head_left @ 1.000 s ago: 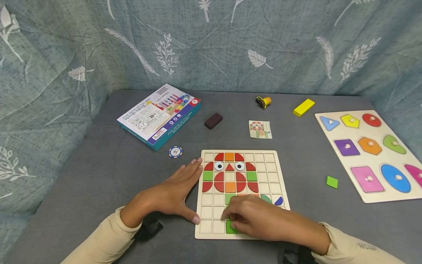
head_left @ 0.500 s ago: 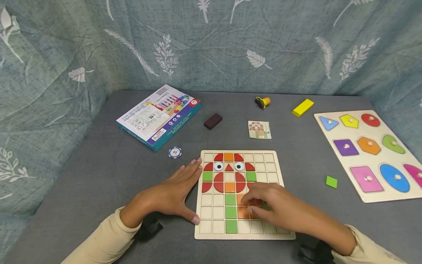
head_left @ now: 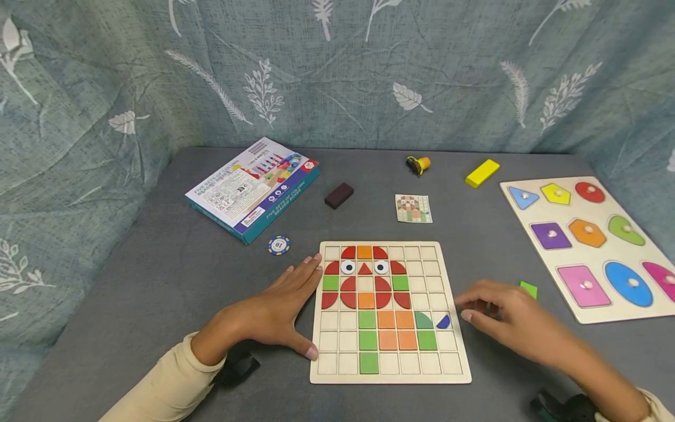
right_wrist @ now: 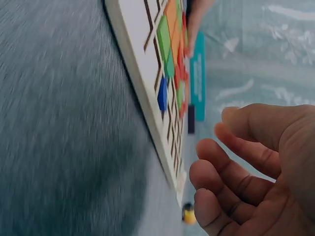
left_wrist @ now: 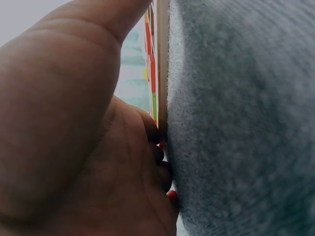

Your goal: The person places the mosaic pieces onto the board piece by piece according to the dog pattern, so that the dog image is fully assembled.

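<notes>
A wooden grid board (head_left: 442,363) holds red quarter-circles, orange and green squares, two eye pieces, a red triangle and a teal quarter-circle in its cells. A dark blue piece (head_left: 443,321) lies slightly askew near the right side. My left hand (head_left: 276,308) rests at the board's left edge, thumb and fingertips touching it. Past the right edge hovers my right hand (head_left: 511,322), fingers loosely bent; nothing shows between them in the right wrist view. Just behind that hand lies a loose green square tile (head_left: 529,288), partly covered by it.
A small picture card (head_left: 413,209) lies behind the board. Farther back are a dark brown block (head_left: 339,196), a yellow block (head_left: 482,174) and a yellow-black toy (head_left: 418,165). A poker chip (head_left: 279,245) and a box (head_left: 248,193) sit left; a knobbed shape puzzle (head_left: 606,261) sits right.
My right hand has left the bottom green tile, crossed over the orange and green squares and moved right, off the board. My left hand has stayed in place.
</notes>
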Demonstrator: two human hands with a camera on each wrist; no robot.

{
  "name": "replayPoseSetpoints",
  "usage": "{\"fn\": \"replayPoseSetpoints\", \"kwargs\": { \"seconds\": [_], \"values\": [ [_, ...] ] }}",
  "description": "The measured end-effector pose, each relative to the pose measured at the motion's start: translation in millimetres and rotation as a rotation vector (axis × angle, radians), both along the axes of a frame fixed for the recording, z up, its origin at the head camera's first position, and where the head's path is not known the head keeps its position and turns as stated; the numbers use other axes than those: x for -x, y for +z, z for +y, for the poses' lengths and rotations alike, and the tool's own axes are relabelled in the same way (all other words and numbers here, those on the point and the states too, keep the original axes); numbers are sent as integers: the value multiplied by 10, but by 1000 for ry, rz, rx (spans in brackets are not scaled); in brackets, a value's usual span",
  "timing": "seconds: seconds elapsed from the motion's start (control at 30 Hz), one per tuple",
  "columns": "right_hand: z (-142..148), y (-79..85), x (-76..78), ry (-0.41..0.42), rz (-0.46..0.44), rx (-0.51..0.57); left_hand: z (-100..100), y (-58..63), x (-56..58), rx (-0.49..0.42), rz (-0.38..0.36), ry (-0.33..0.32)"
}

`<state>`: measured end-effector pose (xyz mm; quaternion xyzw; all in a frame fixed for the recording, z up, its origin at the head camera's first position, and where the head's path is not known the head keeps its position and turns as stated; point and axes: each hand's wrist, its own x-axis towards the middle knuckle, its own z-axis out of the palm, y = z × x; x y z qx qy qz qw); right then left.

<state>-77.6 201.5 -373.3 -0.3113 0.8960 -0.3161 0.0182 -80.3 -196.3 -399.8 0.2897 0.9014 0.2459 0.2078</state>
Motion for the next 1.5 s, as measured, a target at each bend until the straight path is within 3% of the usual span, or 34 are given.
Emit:
{"fn": "replayPoseSetpoints", "kwargs": {
  "seconds": [0.4, 0.73, 0.97, 1.5],
  "values": [
    [276, 90, 92, -100, 79, -72, 2, 28, -14, 9, -2, 3],
    [722, -55, 190, -247, 124, -199, 31, 11, -7, 17, 0, 2],
    [913, -151, 225, -280, 90, -254, 15, 12, -7, 17, -4, 8],
    [882, -193, 288, -293, -31, -311, 5, 35, -25, 23, 1, 11]
  ]
}}
